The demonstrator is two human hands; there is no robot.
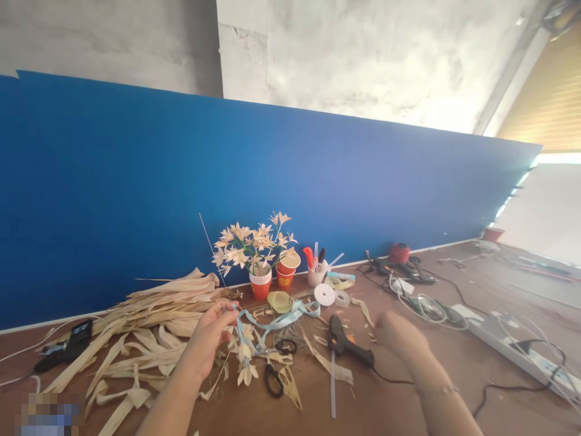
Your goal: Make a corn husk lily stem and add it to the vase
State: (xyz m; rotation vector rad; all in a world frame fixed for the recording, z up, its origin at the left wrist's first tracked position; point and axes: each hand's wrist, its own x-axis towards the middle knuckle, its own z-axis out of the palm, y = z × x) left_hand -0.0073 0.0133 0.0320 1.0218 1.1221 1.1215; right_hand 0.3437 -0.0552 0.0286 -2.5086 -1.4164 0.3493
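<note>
Stretched wide across the background, a blue panel [295, 181]; below it, a brown table [376, 412]. Heaped across the left side, dry pale husks [167, 297]. Angled up from the lower left, forearm slanting inward, the left hand [213, 330], raised above the tabletop with fingers curled and thumb brought in against fingertips in a small pinch. Extended from the lower right, forearm leaning toward the center, the right hand [402, 336], blurred, with finger spread and any hold impossible to tell. Set near the panel, cream flowers [236, 256] in a red-and-white paper cup [260, 289]. Caught in the left-hand pinch and trailing rightward, a pale blue ribbon [290, 318]. Lying between both hands, a black glue gun [336, 333]; nearer the left, black-handled scissors [269, 362]. Just below the left fingertips, loose cream blooms [247, 372].
</note>
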